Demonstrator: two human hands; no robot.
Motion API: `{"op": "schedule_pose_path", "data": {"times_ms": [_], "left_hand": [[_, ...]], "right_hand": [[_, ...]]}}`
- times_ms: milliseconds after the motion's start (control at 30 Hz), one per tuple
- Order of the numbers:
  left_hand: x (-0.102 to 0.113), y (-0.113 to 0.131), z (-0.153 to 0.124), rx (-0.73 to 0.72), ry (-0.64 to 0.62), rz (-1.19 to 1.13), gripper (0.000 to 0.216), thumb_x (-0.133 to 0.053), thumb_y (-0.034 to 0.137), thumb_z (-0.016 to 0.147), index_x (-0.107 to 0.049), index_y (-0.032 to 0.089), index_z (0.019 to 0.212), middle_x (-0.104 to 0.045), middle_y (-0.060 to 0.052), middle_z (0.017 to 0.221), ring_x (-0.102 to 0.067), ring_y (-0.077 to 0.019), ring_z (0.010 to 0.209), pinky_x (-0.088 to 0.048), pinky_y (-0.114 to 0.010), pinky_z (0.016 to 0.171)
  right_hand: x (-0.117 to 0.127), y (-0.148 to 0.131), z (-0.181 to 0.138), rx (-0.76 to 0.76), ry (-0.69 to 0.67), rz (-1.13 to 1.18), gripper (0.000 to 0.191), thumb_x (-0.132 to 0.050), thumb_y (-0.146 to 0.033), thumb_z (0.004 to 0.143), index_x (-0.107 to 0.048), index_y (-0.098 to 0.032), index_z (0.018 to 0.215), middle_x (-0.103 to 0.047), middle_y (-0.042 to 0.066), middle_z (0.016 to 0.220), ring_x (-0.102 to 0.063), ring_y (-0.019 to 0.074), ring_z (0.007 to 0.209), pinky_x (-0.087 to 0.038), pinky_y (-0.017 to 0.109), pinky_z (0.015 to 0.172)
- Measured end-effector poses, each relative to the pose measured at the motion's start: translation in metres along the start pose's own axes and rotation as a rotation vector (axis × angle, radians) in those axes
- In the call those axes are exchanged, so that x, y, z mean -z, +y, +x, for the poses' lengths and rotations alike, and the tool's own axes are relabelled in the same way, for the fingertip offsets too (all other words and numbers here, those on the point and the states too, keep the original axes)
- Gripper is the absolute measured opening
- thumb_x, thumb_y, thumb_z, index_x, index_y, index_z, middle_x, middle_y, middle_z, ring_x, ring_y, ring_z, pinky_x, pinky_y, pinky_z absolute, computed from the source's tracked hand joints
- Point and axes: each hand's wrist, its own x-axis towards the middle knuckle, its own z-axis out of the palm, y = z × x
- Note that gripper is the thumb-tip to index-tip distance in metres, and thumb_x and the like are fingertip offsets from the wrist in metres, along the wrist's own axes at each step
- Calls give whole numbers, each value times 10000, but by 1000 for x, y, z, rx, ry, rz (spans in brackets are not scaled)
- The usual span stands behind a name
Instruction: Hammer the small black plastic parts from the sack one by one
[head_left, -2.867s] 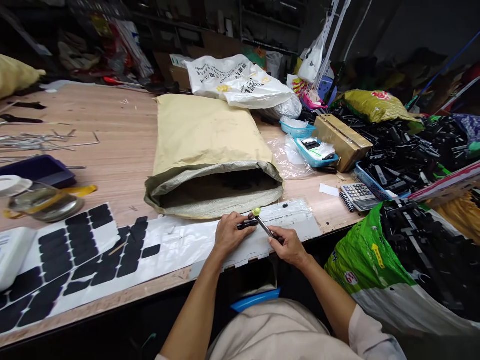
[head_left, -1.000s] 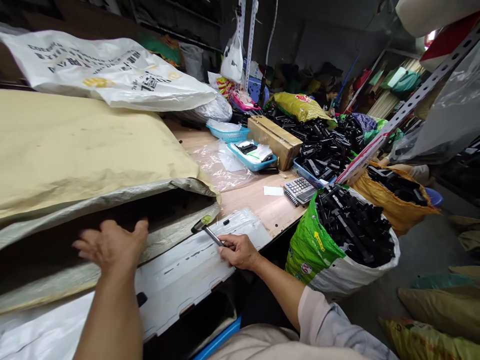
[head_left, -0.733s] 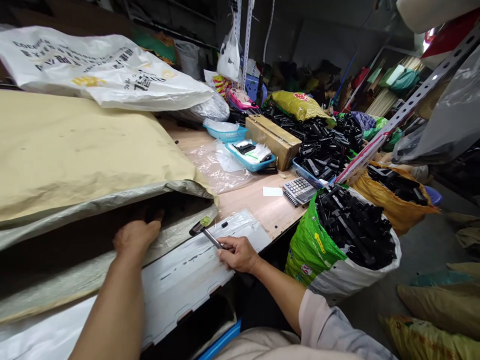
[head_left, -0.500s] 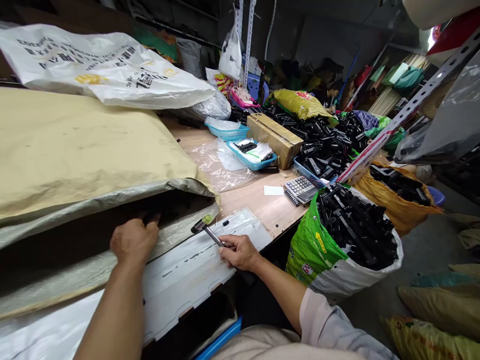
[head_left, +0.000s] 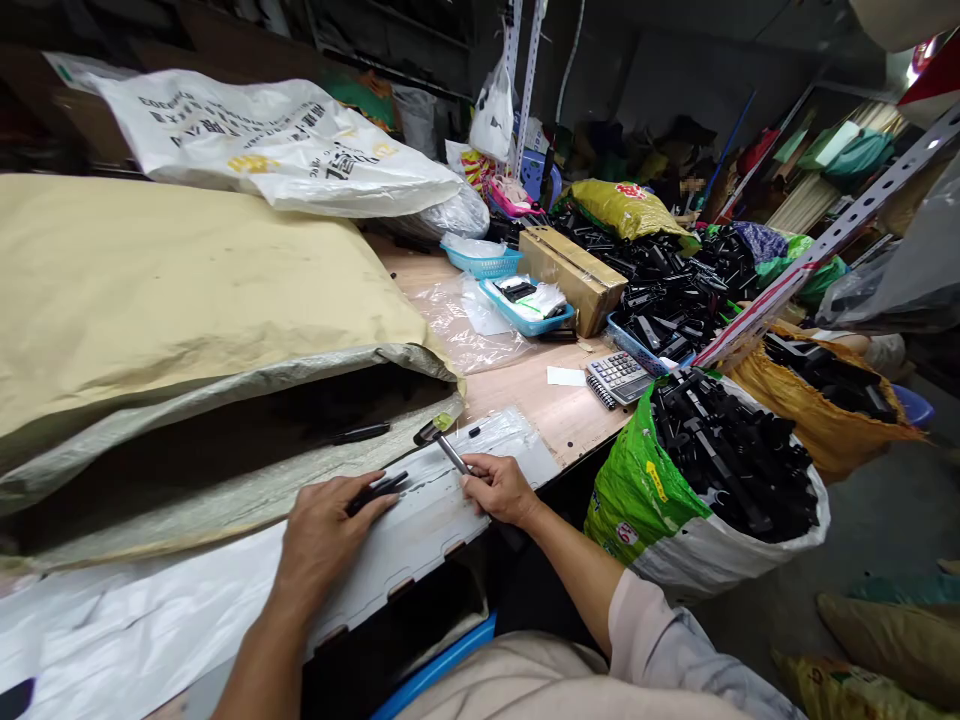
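Clearly, two bare hands are at work over one pale board point(head_left: 435, 515) along the table edge. The left hand point(head_left: 326, 530) has thumb and fingers closed on a slim black piece point(head_left: 381, 490) with two narrow ends showing; whether it is one part or a pair cannot be told. The right hand point(head_left: 501, 490) is clamped round the handle of one hammer point(head_left: 453, 455), whose head, yellow-green on one face, is just beside the sack mouth. One small black bit point(head_left: 474, 432) lies near that head, on the board.

One large tan sack point(head_left: 225, 290) gapes behind the left hand, with a single black strip point(head_left: 361, 433) at its lower lip. One printed white bag point(head_left: 277, 145) lies beyond it. To the right are two light-blue baskets, a nearer one point(head_left: 534, 324) and a farther one point(head_left: 491, 268), plus one cardboard box point(head_left: 574, 280), one calculator point(head_left: 621, 378) and one white card point(head_left: 566, 376). Two open sacks brim with black parts, one green and white point(head_left: 637, 490), one orange point(head_left: 847, 430).

Half a second ago the left hand was inside the tan sack's mouth; now it is out, above the board, with the piece in its fingers. The right hand keeps the hammer in much the same pose.
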Motion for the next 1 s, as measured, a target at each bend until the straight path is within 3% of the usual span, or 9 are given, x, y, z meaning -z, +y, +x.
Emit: {"op": "schedule_pose_path", "data": {"times_ms": [200,433,733,900,1000], "left_hand": [[-5,-2,-6,-41,18,-57,428,-677,488,743,-725,218,1072,-688,-76,946,-578,-286,932,-430,-425,913],[1,10,-7,83,31,-134,267,-735,322,741,-712,220,987,-686,-55,897,-551,-275,967,-457,-393,881],[0,16,-12,165,78,-248,604,-757,223,716,-529,243,1275,-652,-1,893,-567,-237,957,-449,-370,874],[1,15,-13,186,71,-264,648,-744,232,736,-489,229,1332,-636,-11,935,-559,-226,948,-449,-360,871],[0,16,-12,177,56,-223,583,-746,257,749,-541,231,1294,-648,-28,974,-554,-235,965,-446,-363,875]], "right_hand": [[1,-3,-3,38,8,1,411,-649,-295,789,-703,-128,1161,-578,-36,626,-484,81,417,-414,186,372],[0,-9,-16,28,7,-1,464,-643,-310,805,-680,-110,1221,-585,-18,646,-496,94,437,-425,199,385],[-22,-33,-26,262,-198,-337,389,-601,-229,855,-710,-145,1219,-565,-22,649,-435,98,524,-398,204,505],[-33,-44,-24,308,-227,-484,330,-599,-203,836,-751,-185,1128,-581,-16,638,-465,129,555,-414,236,565],[-32,-45,-23,276,-234,-475,330,-591,-200,842,-755,-198,1128,-550,-24,612,-439,127,545,-389,233,542]]}}
